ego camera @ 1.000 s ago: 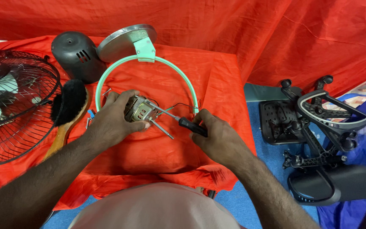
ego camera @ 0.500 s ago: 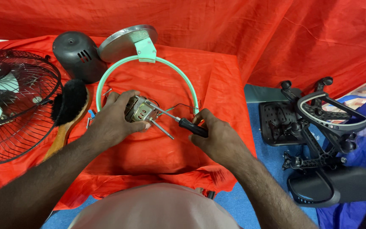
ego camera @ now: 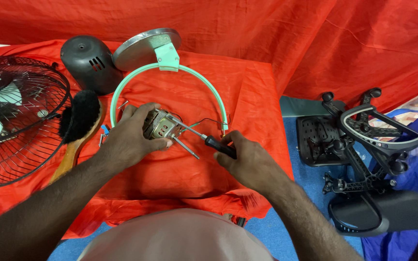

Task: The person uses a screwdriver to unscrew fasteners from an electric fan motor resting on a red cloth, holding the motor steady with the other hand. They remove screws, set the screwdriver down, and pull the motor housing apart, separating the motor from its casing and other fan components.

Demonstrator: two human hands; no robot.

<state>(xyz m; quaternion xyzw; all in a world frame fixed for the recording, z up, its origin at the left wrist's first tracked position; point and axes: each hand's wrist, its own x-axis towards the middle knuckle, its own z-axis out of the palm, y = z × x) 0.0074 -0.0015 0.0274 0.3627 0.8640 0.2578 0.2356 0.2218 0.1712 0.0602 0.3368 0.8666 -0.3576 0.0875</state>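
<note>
Closest to the camera, the right hand is curled tight around the black handle of a screwdriver, whose metal shaft runs up and left to the small fan motor. The left hand wraps over that motor from the left, fingers closed on its metal body and thumb beneath, holding it on the red cloth that covers the table; a bare shaft sticks out of the motor toward the lower right, and thin wires trail off to the right. Around the motor and both hands curves a mint-green hoop, lying flat on the cloth. Left of the left hand lies a wooden-handled brush with black bristles, and beyond it, at the table's left edge, a black wire fan guard. Farther back stand a dark grey motor cover and a round metal base joined to the hoop's green bracket. Off to the right, on the blue floor, sit black chair parts.
</note>
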